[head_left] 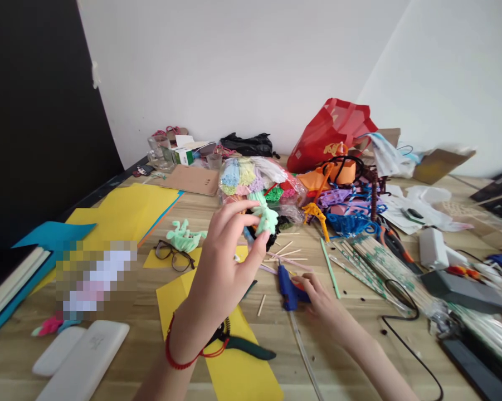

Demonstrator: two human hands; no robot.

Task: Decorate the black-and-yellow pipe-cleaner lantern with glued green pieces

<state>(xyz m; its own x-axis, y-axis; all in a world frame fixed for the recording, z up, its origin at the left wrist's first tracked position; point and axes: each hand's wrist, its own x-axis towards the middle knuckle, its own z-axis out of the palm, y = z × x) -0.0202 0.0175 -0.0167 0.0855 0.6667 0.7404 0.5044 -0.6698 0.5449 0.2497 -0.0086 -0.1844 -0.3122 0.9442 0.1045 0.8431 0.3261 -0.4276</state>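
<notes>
My left hand (234, 253), a red cord bracelet at its wrist, is raised over the table. Its thumb and fingers pinch a small fuzzy mint-green figure (266, 219), which looks made of pipe cleaner. The figure's lower end is partly covered by the fingertips. Lower on the right, my right hand (320, 298) has its fingers curled at the handle of a blue hot glue gun (288, 287) lying on the table, with a clear glue stick (303, 351) trailing from its rear. Another mint-green fuzzy piece (186, 236) rests beside a pair of glasses (174, 255).
Green-handled pliers (251, 348) lie on yellow paper (234, 373) under my left wrist. Bundled pipe cleaners (244, 172) and a red bag (334, 133) stand at the back. Wrapped sticks (380, 262), orange-handled pliers (396, 245) and a black cable (418, 356) occupy the right.
</notes>
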